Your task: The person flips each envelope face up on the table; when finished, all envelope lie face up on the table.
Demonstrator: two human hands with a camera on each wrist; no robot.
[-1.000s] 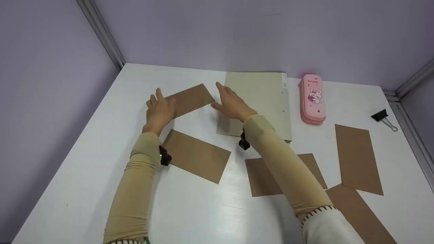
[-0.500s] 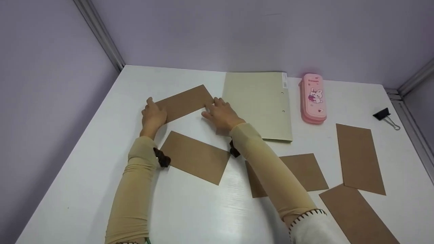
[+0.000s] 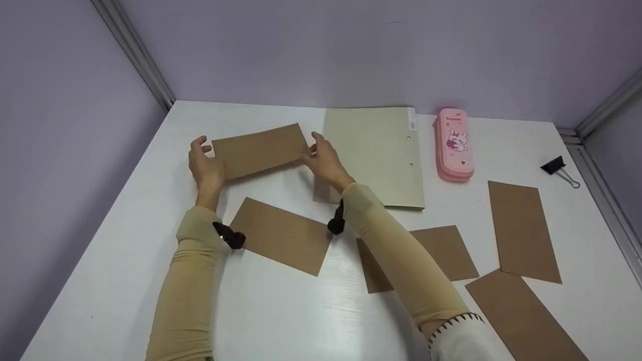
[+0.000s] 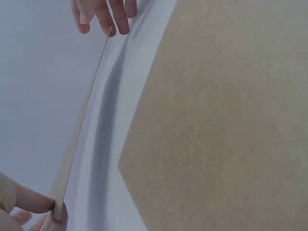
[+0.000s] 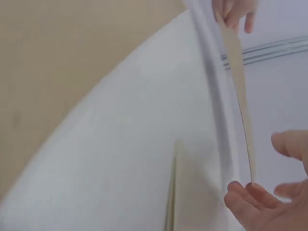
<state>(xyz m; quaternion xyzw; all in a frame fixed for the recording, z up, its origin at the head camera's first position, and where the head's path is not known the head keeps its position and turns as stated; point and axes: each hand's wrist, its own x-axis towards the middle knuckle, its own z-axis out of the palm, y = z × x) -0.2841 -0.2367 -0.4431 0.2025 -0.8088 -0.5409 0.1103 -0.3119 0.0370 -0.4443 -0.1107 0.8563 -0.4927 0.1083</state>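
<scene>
My left hand (image 3: 204,165) holds the left end of a brown kraft card (image 3: 261,150), and my right hand (image 3: 326,159) pinches its right end. The card is tilted up off the white table, its front edge casting a shadow. In the left wrist view the left thumb and fingers (image 4: 36,204) grip one end of the card (image 4: 79,130), seen nearly edge-on. The right wrist view has the other end of the card (image 5: 242,96) at the right fingertips (image 5: 243,192), the remaining fingers spread. A second brown card (image 3: 283,235) lies flat between my forearms.
A beige file folder (image 3: 371,150) lies beside my right hand at the back. Right of it are a pink pencil case (image 3: 454,143) and a black binder clip (image 3: 554,165). Several brown cards lie at right, including an upright one (image 3: 524,230); one is partly under my right forearm.
Both hands have shifted to the card's ends, the left outward and the right in from above the folder. The card has tilted up from lying flat.
</scene>
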